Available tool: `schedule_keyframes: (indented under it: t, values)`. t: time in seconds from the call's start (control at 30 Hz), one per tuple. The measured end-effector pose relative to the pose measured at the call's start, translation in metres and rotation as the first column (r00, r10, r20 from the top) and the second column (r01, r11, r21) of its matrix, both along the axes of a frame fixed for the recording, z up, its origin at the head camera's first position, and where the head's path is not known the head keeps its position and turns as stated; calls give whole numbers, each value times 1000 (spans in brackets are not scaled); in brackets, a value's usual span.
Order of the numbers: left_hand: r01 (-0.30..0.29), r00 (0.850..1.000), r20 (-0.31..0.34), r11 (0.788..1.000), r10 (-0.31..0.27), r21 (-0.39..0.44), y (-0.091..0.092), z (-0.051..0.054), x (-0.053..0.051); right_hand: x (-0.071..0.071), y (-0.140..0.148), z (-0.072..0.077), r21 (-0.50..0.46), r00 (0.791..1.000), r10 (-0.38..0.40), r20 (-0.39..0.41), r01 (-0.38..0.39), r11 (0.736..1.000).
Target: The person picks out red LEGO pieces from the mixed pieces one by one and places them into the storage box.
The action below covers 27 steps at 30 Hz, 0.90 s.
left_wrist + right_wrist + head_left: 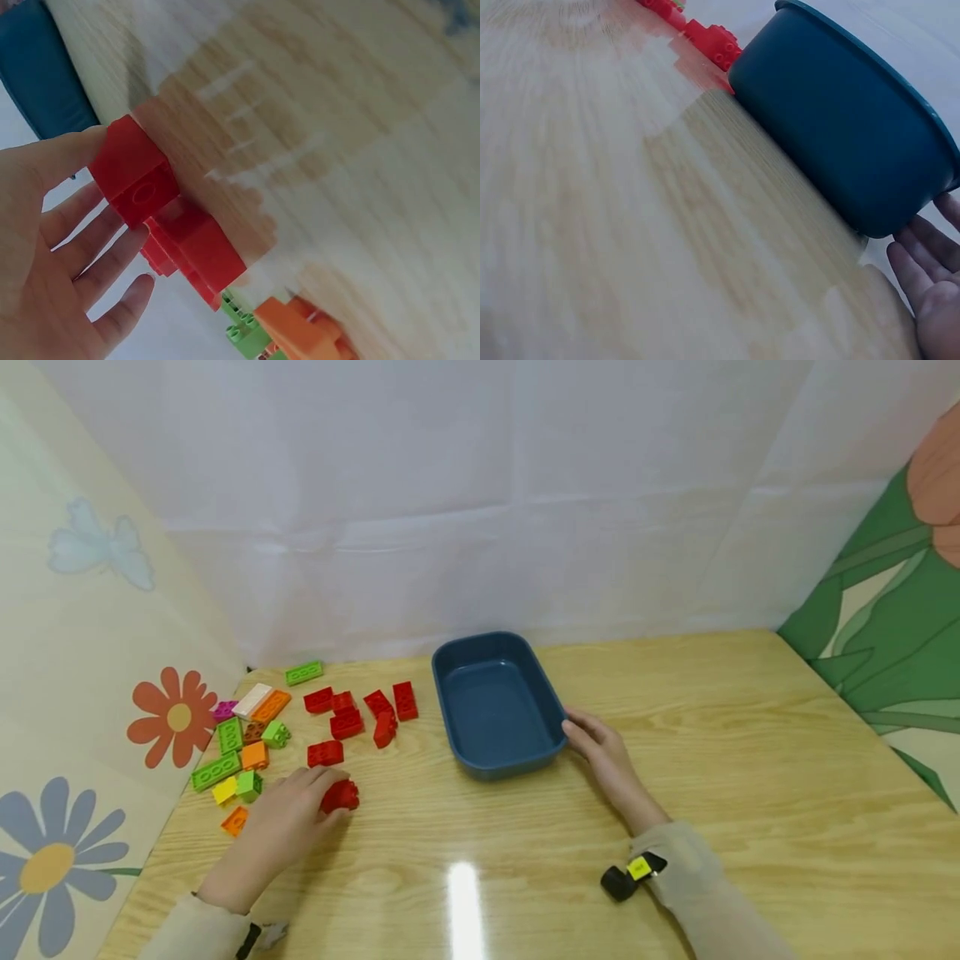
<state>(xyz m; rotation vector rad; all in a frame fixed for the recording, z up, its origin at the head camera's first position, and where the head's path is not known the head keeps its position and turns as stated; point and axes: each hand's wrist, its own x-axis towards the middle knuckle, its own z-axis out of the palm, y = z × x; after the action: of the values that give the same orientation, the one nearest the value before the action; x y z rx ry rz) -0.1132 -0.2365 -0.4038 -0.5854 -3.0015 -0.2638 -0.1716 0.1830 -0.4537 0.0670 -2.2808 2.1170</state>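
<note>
My left hand point(288, 814) pinches a red toy brick point(342, 796) between thumb and fingers, low over the table on the left. In the left wrist view the thumb meets one side of the red brick point(135, 169) and fingertips lie along the other; another red brick point(199, 244) shows just beyond. A dark blue rectangular bin point(498, 710) stands mid-table, with bare floor inside. The right hand point(603, 760) touches the bin's near right corner from outside, its fingers fairly straight. In the right wrist view its fingertips point(922, 244) rest against the bin's outer wall.
Several red bricks point(347, 722) lie between the left hand and the bin. Farther left is a loose group of green, orange, yellow, white and magenta bricks point(229, 737). A white cloth point(480, 527) hangs behind the table; painted panels point(82, 710) flank it.
</note>
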Motion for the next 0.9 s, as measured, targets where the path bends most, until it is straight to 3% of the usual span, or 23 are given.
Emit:
schedule_keyframes:
  t: [0.33, 0.9]
  values:
    - [47, 997, -57, 999, -48, -10, 4, 1, -1, 1, -2, 2, 19, 1000, -14, 24, 13, 1000]
    - [48, 993, -105, 999, -49, -6, 25, 5, -7, 2, -3, 3, 48, 999, -27, 20, 26, 999]
